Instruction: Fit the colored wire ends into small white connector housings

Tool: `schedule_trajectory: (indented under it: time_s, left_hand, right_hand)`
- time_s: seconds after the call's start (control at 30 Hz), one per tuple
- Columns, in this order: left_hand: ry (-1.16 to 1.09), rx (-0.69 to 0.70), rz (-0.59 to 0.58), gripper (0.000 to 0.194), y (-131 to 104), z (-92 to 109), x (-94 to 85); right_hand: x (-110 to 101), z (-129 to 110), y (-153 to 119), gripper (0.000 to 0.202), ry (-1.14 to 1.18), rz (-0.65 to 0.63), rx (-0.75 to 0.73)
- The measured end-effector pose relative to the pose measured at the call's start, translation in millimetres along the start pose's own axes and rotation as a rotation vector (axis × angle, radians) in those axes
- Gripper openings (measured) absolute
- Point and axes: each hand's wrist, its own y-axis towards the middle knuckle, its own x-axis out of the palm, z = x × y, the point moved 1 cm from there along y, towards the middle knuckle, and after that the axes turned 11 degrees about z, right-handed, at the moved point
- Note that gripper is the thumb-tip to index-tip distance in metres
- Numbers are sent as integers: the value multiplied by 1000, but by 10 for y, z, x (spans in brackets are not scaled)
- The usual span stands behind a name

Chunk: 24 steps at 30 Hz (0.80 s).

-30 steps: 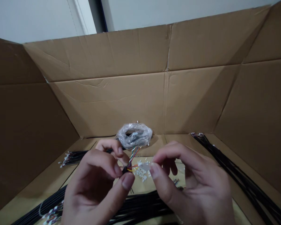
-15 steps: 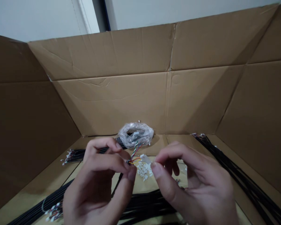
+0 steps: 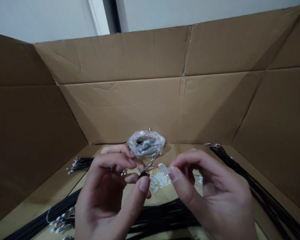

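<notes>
Both hands have drifted slightly rightward since the earlier frame. The left hand [image 3: 110,196] pinches the black sheathed cable end with fanned coloured wires [image 3: 148,168] between thumb and fingers. Just right of it, the right hand [image 3: 212,196] pinches a small white plastic connector housing [image 3: 163,167], nearly touching the wire tips.

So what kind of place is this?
Probably a small workbench for assembling wires, screened by cardboard walls. Black cable bundles and loose white connectors lie there, and both hands work on one cable.
</notes>
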Motion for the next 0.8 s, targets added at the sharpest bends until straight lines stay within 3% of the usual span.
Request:
schedule_trajectory:
  time_s: [0.27, 0.37, 0.57, 0.73, 0.8]
  left_hand:
    - [-17, -130, -107, 13, 61, -54, -88]
    - [70, -47, -156, 13, 76, -63, -116]
    - [328, 259, -142, 26, 69, -47, -74]
    - [372, 327, -128, 22, 65, -41, -31]
    - [364, 272, -97, 21, 61, -47, -30]
  right_hand:
    - [28, 6, -19, 15, 17, 42, 110]
    - [25, 17, -9, 14, 31, 13, 101]
    - [-4, 27, 12, 15, 23, -32, 65]
    - [-9, 9, 25, 16, 25, -59, 39]
    - [-5, 2, 26, 16, 33, -69, 27]
